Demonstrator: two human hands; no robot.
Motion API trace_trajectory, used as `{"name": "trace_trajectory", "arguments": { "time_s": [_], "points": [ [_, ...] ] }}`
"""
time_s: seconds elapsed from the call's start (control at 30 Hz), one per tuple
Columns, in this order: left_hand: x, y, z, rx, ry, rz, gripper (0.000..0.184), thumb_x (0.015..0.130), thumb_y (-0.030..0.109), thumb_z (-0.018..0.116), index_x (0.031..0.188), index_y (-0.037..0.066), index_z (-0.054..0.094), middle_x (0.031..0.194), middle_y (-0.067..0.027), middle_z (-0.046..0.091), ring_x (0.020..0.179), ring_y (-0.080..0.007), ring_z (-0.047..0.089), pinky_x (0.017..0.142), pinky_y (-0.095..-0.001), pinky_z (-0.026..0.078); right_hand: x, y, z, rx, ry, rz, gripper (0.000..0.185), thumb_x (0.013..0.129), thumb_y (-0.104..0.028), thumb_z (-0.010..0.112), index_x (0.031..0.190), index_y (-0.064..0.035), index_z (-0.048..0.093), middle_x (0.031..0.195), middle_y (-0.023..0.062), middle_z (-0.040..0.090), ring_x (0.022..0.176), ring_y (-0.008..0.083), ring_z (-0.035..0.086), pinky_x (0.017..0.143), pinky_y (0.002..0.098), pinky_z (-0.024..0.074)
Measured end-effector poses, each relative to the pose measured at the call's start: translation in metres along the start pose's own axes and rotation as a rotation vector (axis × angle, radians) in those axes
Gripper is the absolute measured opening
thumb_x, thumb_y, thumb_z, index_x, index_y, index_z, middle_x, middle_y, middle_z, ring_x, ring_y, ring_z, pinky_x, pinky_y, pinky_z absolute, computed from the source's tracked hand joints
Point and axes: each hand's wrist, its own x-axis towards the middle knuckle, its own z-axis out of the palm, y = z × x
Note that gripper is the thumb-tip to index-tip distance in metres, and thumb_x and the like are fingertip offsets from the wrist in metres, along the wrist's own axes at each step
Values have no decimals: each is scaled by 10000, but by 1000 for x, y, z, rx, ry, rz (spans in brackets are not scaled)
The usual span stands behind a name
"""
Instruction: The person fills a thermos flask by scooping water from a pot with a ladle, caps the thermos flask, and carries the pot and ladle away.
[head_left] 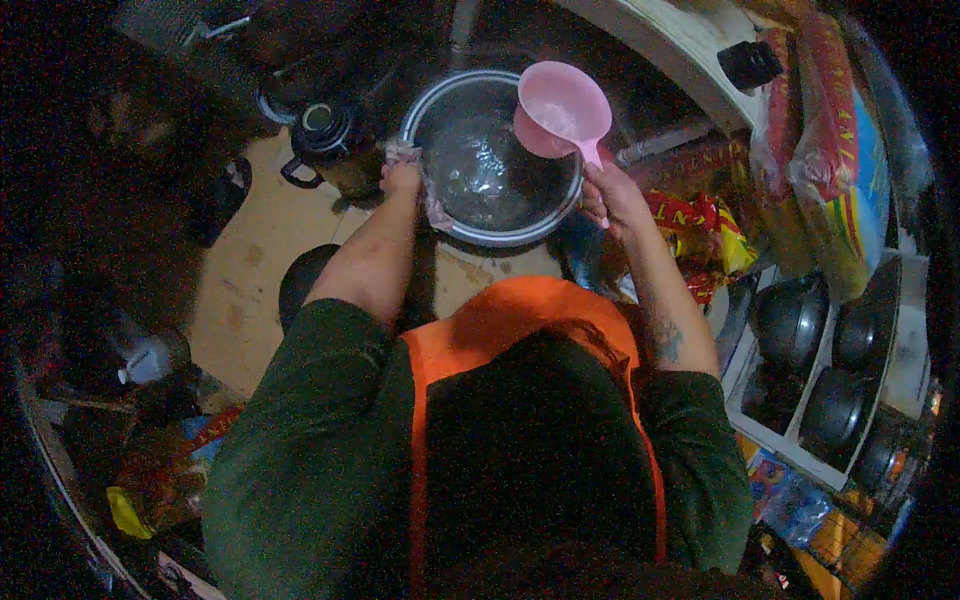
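A dark jug [345, 150] with a curved handle stands on the tan floor covering [240, 290], just left of the wide metal basin [480, 190]. To the right, a crumpled red and yellow bag [705, 235] lies near the right forearm, with large printed sacks [840, 160] beyond it and dark rounded pots [790, 320] in a pale rack [840, 330] lower down. A small black object [750, 65] sits by the pale ledge [690, 55] at upper right, and a translucent container [150, 358] is at far left. The left hand [402, 178] is closed on a bunched cloth [438, 214] at the basin's left rim. The right hand [615, 203] has its fingers curled around the handle of a pink dipper [565, 105], whose round cup overlaps the basin's upper right rim. The dipper looks like smooth plastic; the basin is round with a pale, ridged rim, and bright glints show in its middle. Those glints may be liquid, but the contents are hard to make out. The dipper hides part of the rim, the orange apron [520, 310] covers the floor nearest the body, and the left side and corners sink into grainy darkness.
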Motion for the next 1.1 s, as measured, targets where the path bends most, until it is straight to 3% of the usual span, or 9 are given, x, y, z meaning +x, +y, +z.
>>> {"name": "trace_trajectory", "arguments": {
  "time_s": [0.07, 0.17, 0.27, 0.4, 0.53, 0.77, 0.9, 1.03, 1.1],
  "points": [
    [-4, 13, -10, 19, 105, -74, 433, 768, 332, 444, 1031, -12, 437, 1037, -155, 495, 939, -338, 461, 786, -391, 393, -5, -2, -2, -16, -42, -4, 93, 824, -187, 454, 791, -120, 399, 477, -35, 386, 320, 67, 329, 266, 202, 267],
    [4, 21, -24, -403, 136, -78, 379, 792, 275, 451, 1051, 1, 416, 1027, -163, 494, 936, -303, 470, 776, -391, 389, -7, -1, -8, -32, 19, 0, 95, 821, -194, 459, 819, -115, 407, 477, -35, 384, 321, 63, 330, 267, 199, 262],
    [-88, 91, -153, -1184, -268, 122, 342, 826, 197, 428, 1106, 3, 396, 1056, -126, 490, 948, -224, 464, 801, -332, 362, -5, 0, -9, 19, -35, -47, 108, 815, -199, 467, 846, -109, 415, 476, -36, 383, 325, 61, 330, 272, 197, 255],
    [-148, 97, -277, -692, -346, 254, 416, 824, 202, 472, 1179, 17, 360, 1109, -46, 461, 997, -155, 423, 869, -267, 310, -5, 0, -19, 3, -68, -50, 111, 811, -194, 469, 859, -106, 420, 478, -36, 385, 331, 60, 332, 280, 196, 252],
    [-201, 88, -336, -176, -255, 256, 444, 827, 233, 464, 1208, 48, 331, 1125, -84, 448, 1038, -184, 407, 898, -289, 291, -1, -5, -19, -30, -43, -57, 100, 816, -177, 453, 871, -100, 423, 478, -33, 379, 321, 64, 321, 281, 196, 257],
    [-235, 30, -274, 908, -359, 525, 607, 774, 459, 457, 1225, 74, 328, 1278, -196, 235, 1126, -353, 332, 933, -405, 278, 7, -4, -21, -121, -46, -40, 92, 825, -145, 437, 884, -79, 412, 474, -31, 358, 312, 59, 308, 273, 195, 258],
    [-193, 52, -301, 396, -639, 233, 580, 737, 506, 490, 1103, 56, 484, 1144, -194, 420, 1046, -271, 436, 855, -356, 362, 6, 0, -19, -64, -51, -33, 90, 816, -140, 447, 872, -79, 412, 487, -29, 374, 328, 66, 322, 284, 197, 267],
    [-99, 28, -292, -154, -265, -9, 555, 706, 414, 591, 1098, 38, 476, 1046, -130, 499, 965, -184, 466, 788, -287, 383, 3, 0, -16, -119, -15, -16, 94, 815, -138, 449, 883, -88, 408, 493, -28, 377, 333, 63, 322, 281, 198, 265],
    [-47, -7, -263, -107, 4, 109, 624, 652, 418, 642, 1108, 31, 466, 971, -119, 527, 925, -193, 468, 751, -287, 391, -4, -5, -11, -78, -24, -3, 83, 813, -144, 455, 867, -94, 417, 493, -33, 379, 331, 57, 321, 280, 196, 263]
  ]
}}
